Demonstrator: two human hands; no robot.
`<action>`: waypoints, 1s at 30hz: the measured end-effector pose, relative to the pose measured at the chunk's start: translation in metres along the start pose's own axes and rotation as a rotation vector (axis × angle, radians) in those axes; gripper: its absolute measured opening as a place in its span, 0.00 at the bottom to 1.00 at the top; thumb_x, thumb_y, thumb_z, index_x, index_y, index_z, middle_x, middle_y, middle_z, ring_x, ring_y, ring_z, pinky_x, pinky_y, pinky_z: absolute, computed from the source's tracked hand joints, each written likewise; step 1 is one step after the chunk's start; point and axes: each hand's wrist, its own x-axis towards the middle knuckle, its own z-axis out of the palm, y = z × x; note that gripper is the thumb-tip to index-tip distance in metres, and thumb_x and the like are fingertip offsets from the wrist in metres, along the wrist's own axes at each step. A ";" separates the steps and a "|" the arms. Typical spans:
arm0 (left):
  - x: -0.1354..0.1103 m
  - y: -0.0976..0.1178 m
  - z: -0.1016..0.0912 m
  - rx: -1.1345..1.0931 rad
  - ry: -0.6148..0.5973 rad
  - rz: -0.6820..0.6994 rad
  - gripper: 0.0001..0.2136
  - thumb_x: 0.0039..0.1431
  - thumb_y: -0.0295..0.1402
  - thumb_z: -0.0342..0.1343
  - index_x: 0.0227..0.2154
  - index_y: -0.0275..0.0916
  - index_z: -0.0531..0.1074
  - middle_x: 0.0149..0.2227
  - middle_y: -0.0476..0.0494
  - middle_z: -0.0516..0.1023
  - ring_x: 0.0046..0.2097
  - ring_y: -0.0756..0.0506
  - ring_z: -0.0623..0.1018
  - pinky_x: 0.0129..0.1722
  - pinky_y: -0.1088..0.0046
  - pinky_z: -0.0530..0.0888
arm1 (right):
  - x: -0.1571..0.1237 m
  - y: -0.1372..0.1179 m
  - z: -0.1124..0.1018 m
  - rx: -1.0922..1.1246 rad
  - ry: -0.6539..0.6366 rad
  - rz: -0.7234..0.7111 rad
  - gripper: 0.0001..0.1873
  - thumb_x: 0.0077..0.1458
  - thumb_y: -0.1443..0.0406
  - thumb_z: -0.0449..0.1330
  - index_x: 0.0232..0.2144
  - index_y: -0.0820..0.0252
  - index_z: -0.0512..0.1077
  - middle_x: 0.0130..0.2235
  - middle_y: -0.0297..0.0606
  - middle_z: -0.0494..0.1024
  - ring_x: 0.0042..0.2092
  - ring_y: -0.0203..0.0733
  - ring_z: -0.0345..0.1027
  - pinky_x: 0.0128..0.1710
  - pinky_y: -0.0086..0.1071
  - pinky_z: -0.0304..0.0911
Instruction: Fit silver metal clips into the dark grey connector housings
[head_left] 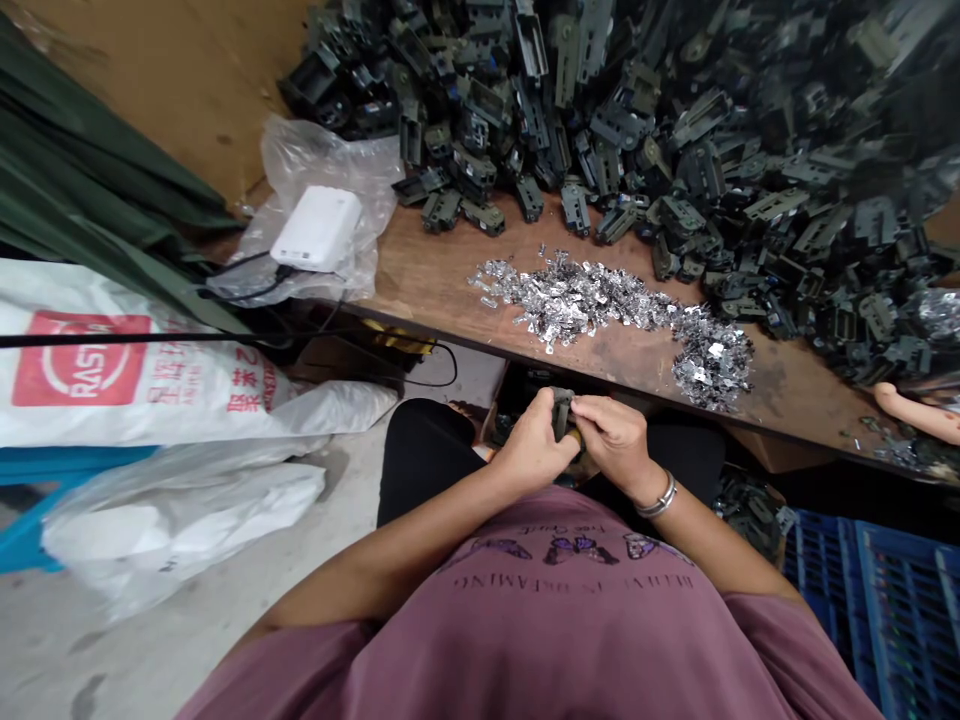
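My left hand [531,448] is closed around a small dark grey-green plastic housing [561,408], held above my lap near the table's front edge. Against its right side my right hand [616,440] pinches with thumb and fingertips; whatever sits between those fingertips is too small to make out. A loose pile of small shiny metal clips [574,300] lies on the brown table [420,260] just beyond my hands. Behind it rises a big heap of similar dark housings [525,110].
A white box-shaped device [316,228] with a black cable rests on clear plastic at the table's left. White sacks [180,400] lie further left. Blue crates [900,600] stand at lower right. Another person's arm [919,412] reaches in at the right edge.
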 end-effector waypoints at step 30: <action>0.012 -0.019 -0.038 -0.553 -0.128 -0.324 0.19 0.49 0.52 0.57 0.28 0.38 0.70 0.20 0.52 0.69 0.19 0.52 0.66 0.20 0.76 0.65 | -0.016 0.027 -0.052 0.161 -0.045 0.421 0.09 0.58 0.60 0.62 0.39 0.56 0.77 0.27 0.33 0.79 0.26 0.38 0.74 0.28 0.31 0.69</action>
